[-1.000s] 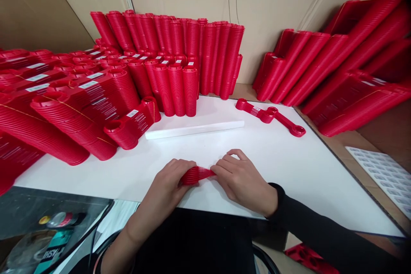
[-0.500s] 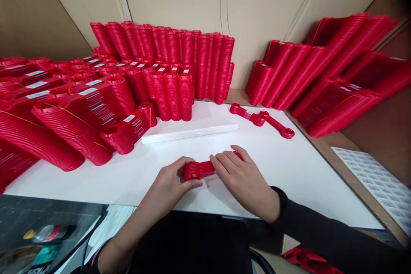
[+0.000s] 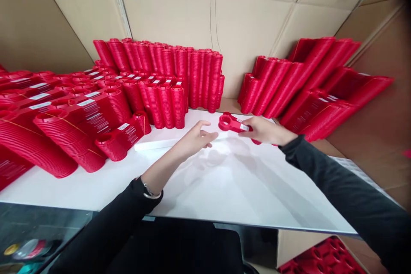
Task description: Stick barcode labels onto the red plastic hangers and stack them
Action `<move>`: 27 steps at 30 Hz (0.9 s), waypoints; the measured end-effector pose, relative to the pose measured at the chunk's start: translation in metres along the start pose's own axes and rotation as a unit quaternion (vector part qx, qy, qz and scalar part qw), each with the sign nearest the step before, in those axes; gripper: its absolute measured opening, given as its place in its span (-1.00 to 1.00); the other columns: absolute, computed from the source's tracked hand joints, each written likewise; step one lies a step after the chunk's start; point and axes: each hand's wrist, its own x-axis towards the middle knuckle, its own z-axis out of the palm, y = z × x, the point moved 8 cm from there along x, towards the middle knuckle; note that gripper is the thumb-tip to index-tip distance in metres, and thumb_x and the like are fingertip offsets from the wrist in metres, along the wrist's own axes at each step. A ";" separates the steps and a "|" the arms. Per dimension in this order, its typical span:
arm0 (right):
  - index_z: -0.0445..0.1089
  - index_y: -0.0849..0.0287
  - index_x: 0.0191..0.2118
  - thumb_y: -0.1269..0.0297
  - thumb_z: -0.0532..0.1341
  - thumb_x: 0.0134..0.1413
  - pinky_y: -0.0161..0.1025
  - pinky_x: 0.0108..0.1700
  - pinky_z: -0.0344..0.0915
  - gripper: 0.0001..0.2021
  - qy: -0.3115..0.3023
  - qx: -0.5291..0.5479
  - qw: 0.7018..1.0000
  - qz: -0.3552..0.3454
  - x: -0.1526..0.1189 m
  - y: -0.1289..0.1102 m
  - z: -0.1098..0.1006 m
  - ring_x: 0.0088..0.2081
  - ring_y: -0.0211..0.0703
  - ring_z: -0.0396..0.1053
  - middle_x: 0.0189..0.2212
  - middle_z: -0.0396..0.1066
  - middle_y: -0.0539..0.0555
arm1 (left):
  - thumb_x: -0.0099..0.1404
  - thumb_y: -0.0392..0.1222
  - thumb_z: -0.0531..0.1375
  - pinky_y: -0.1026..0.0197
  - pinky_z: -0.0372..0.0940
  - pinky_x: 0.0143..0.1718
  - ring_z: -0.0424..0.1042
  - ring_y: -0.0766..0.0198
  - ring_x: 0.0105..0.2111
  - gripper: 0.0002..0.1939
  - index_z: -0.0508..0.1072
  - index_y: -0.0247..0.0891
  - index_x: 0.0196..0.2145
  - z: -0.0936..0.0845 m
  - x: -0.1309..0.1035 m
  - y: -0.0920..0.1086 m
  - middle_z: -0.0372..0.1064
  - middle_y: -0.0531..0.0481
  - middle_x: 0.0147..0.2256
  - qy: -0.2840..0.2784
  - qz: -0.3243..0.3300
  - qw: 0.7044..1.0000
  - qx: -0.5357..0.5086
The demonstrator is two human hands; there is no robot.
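My right hand grips a red plastic piece with a ring-shaped end and a white label, thumb and fingers closed around its middle. Part of that piece is hidden by the hand, and more red plastic shows just below the fingers. Whether the held piece rests on the table or hangs slightly above it, I cannot tell. To its left, my left hand is held over the table with fingers bent and apart, holding nothing. A white bar lies partly behind my left forearm.
Banded stacks of red pieces crowd the left of the white table, with tall stacks behind. More stacks lean at the back right by the cardboard wall. A box of red pieces sits below right.
Both hands have moved forward from the table's front. My left hand has let go of the short red stack it gripped; my right hand is now at the back right, holding a labelled red piece.
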 end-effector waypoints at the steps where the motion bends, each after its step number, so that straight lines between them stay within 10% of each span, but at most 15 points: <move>1: 0.32 0.22 -0.52 0.16 0.18 0.00 -0.32 -0.56 0.01 -0.76 -0.026 0.022 0.999 0.026 0.010 0.017 -0.004 -0.61 -0.30 0.18 -0.66 0.23 -0.03 | 0.18 -0.04 0.16 0.21 0.25 -0.25 0.40 0.33 -0.39 -0.51 0.14 -0.25 0.01 0.001 0.005 0.003 0.36 -0.10 -0.21 0.014 0.010 1.000 -0.003; 10: 0.35 0.25 -0.61 0.26 0.31 -0.25 -0.30 -0.52 0.12 -0.82 -0.086 0.005 0.985 0.149 0.093 0.090 -0.011 -0.54 -0.18 0.28 -0.66 0.28 0.04 | 0.17 -0.21 0.07 0.35 0.16 -0.46 0.34 0.37 -0.45 -0.77 0.26 -0.26 -0.18 0.028 0.010 -0.025 0.38 -0.02 -0.32 -0.029 -0.003 0.999 -0.018; 27: 0.36 0.31 -0.20 0.18 0.15 0.13 -0.19 -0.25 0.35 -0.73 -0.191 -0.086 0.964 0.167 0.103 0.095 0.022 -0.27 -0.18 0.37 -0.26 0.37 0.05 | 0.17 -0.14 0.04 0.34 0.14 -0.47 0.36 0.33 -0.39 -0.79 0.33 -0.23 -0.24 0.042 -0.002 -0.025 0.40 0.01 -0.32 -0.107 0.028 0.994 0.022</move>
